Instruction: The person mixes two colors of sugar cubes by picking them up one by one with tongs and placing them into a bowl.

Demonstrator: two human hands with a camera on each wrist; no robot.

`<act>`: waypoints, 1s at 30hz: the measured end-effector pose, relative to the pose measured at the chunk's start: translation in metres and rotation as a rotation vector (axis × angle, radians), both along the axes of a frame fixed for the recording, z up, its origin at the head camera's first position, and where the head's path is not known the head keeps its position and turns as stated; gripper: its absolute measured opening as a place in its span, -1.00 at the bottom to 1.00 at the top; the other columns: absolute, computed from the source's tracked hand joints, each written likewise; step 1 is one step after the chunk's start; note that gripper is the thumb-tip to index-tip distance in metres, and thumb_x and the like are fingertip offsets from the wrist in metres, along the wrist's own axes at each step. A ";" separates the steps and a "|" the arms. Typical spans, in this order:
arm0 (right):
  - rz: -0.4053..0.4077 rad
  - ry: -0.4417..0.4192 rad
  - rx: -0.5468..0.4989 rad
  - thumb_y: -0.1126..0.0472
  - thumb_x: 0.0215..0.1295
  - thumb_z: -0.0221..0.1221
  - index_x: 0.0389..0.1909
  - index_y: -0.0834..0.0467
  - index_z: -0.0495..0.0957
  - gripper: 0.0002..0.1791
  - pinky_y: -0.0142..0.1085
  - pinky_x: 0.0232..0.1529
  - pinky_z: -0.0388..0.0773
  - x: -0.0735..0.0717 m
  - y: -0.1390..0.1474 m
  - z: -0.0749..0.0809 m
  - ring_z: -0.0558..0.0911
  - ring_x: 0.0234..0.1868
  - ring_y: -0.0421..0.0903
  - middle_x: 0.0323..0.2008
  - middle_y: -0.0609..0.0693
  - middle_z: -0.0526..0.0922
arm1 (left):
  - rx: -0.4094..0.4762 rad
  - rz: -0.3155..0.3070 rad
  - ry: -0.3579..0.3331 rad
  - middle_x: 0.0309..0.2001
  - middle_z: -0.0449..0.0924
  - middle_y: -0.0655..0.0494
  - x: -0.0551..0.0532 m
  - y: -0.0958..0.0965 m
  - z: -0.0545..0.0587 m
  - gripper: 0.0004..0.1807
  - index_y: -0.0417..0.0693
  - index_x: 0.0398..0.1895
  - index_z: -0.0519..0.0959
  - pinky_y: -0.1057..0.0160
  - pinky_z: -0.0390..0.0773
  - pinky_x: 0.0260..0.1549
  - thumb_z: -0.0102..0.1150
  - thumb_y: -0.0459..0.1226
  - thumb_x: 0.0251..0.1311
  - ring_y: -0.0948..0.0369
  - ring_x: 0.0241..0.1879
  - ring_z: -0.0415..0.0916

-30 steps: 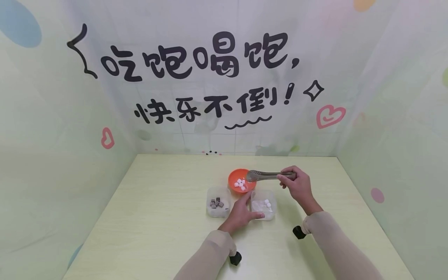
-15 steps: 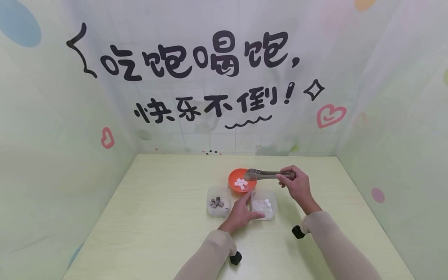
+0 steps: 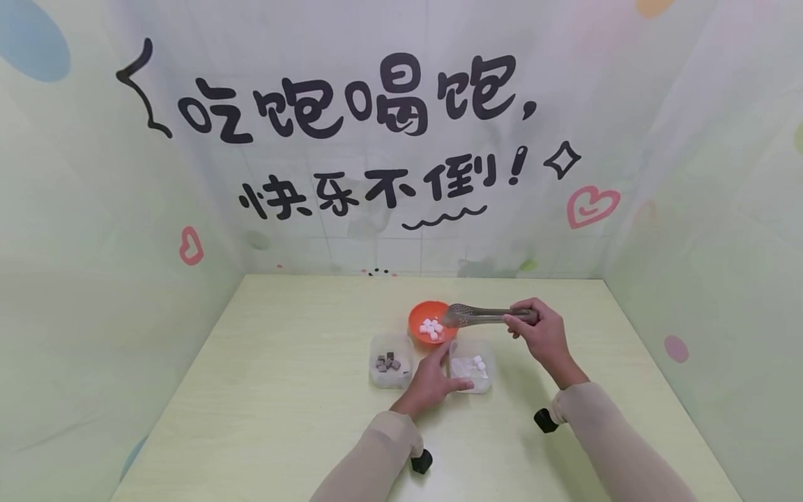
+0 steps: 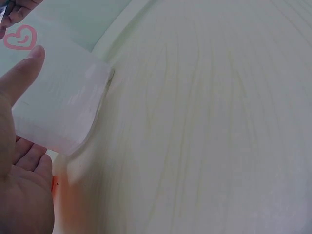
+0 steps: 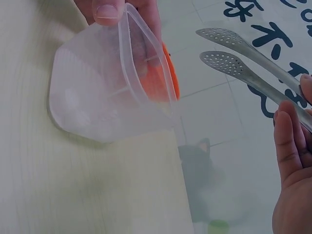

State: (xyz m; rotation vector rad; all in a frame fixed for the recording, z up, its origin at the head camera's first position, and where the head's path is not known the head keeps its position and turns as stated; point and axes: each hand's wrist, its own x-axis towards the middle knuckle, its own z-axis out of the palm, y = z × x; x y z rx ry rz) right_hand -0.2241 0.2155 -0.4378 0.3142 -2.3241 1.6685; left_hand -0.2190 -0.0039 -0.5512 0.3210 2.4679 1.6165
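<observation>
My right hand (image 3: 541, 333) grips metal tongs (image 3: 479, 316) by the handle. The tongs' perforated tips are at the right side of the orange bowl (image 3: 416, 314), level with its rim in the head view. In the right wrist view those tips stand apart with nothing between them. Several white marshmallow-like pieces (image 3: 431, 328) lie in the bowl. My left hand (image 3: 429, 383) holds a clear plastic container (image 5: 83, 92), thumb on the near side and fingers on the far side. A few white pieces (image 3: 479, 363) lie inside this container.
Left of my left hand stands a second clear container (image 3: 378, 346) with several grey-brown cubes (image 3: 388, 364). A pale wooden table (image 3: 263, 376) carries everything, and printed cloth walls (image 3: 401, 251) enclose it behind and at both sides.
One more white piece shows in the bowl than a second ago. The tongs' tips have spread apart, and my right hand has shifted slightly right. My left hand stays in place.
</observation>
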 end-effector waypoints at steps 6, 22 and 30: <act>-0.001 -0.006 0.028 0.43 0.21 0.27 -0.16 0.48 0.50 -0.75 -0.40 -0.49 0.59 0.009 0.007 0.005 0.65 -0.54 0.04 -0.48 0.30 0.65 | -0.008 -0.004 0.013 0.44 0.21 0.08 0.000 0.001 0.000 0.09 0.03 0.51 0.14 0.05 0.19 0.34 0.54 -0.08 -0.12 0.08 0.42 0.10; 0.017 -0.044 0.119 0.44 0.14 0.33 -0.18 0.47 0.52 -0.73 -0.37 -0.53 0.59 0.030 0.020 -0.001 0.62 -0.55 0.03 -0.52 0.18 0.65 | -0.010 -0.016 0.018 0.45 0.20 0.10 -0.002 0.001 -0.003 0.11 0.03 0.52 0.10 0.10 0.18 0.35 0.54 -0.11 -0.11 0.12 0.42 0.10; 0.004 -0.066 0.145 0.38 0.12 0.37 -0.16 0.39 0.56 -0.71 -0.34 -0.55 0.57 0.023 0.027 -0.025 0.60 -0.56 -0.12 -0.51 0.13 0.66 | -0.004 -0.022 0.021 0.44 0.22 0.10 -0.001 0.000 -0.002 0.11 0.02 0.52 0.12 0.12 0.19 0.34 0.54 -0.09 -0.12 0.13 0.42 0.12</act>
